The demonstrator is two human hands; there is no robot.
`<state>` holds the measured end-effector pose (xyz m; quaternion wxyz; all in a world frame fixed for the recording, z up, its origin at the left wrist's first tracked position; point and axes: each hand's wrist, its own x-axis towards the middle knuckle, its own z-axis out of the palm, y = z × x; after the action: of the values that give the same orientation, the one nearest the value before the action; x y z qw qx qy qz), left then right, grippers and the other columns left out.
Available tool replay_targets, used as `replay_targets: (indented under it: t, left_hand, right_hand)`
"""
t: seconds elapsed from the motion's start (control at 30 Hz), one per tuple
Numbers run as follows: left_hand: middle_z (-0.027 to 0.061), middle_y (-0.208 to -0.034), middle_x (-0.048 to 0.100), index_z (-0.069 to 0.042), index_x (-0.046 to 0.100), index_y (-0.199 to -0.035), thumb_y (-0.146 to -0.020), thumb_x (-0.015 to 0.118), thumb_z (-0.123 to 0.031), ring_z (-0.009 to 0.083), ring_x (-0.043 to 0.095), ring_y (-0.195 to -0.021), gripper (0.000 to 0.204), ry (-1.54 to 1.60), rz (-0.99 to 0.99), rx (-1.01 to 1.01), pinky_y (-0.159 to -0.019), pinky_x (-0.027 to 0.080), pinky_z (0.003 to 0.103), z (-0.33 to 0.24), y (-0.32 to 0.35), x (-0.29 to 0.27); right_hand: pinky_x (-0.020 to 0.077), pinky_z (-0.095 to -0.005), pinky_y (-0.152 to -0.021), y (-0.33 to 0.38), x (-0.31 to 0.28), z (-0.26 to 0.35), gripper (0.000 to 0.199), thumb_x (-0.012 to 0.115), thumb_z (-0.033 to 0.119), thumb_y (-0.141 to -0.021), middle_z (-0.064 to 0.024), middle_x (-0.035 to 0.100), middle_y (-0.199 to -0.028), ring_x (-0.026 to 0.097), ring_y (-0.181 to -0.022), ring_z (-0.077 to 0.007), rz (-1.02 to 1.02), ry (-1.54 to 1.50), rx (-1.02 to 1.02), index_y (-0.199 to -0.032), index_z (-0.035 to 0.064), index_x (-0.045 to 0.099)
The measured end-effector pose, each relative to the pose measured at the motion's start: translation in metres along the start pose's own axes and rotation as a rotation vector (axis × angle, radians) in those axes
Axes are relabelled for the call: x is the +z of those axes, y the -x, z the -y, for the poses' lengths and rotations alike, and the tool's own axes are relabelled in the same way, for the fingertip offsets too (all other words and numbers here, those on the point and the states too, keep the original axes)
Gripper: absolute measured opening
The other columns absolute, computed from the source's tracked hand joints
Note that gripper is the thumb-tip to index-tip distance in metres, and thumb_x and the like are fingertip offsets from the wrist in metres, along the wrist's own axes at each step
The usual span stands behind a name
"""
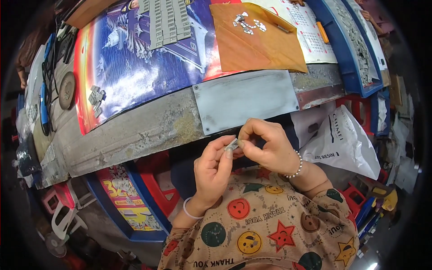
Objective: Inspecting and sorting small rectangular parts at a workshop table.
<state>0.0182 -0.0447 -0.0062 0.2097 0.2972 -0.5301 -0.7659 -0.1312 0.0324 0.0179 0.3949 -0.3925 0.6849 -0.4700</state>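
Over my lap, just below the table's front edge, both hands meet on a small light grey part. My left hand pinches it between thumb and fingers. My right hand has thumb and forefinger closed at the part's right end; whether they hold a second tiny piece is hidden. Closest to the hands on the table is a pale grey plate with screws at its corners. Beyond it, an orange-brown sheet bears small silvery pieces. Rows of grey parts lie on a blue poster.
A small pile of grey pieces lies left, near a round dish and a blue-handled tool. Blue bins of parts stand at right and below left. A white plastic bag is right. Another person's hand shows far right.
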Motion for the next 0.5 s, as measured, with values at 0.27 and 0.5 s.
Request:
replay_targets:
  t: [0.27,0.5]
  left_hand:
    - [0.0080,-0.094,0.069,0.007,0.054,-0.116,-0.095,0.049,-0.001,0.0066,0.061,-0.084,0.023,-0.062,-0.032,0.037,-0.071,0.048,0.019,0.0026,-0.0019,-0.0006]
    - [0.0084,-0.092,0.069,0.007,0.055,-0.114,-0.094,0.050,-0.001,0.0066,0.062,-0.083,0.022,-0.073,-0.027,0.043,-0.070,0.048,0.019,0.0063,-0.0028,-0.0041]
  right_hand:
    - [0.0432,-0.0235,-0.056,-0.0025,0.0046,0.0002,0.007,0.062,0.003,-0.081,-0.0037,0.059,-0.072,0.053,-0.061,-0.0097,-0.024,0.039,-0.004,-0.082,-0.0006,0.055]
    - [0.0448,-0.0259,-0.053,-0.0041,0.0066,0.0025,0.010,0.062,0.006,-0.083,-0.0076,0.058,-0.071,0.056,-0.058,-0.0143,-0.010,0.032,-0.001,-0.085,-0.0005,0.055]
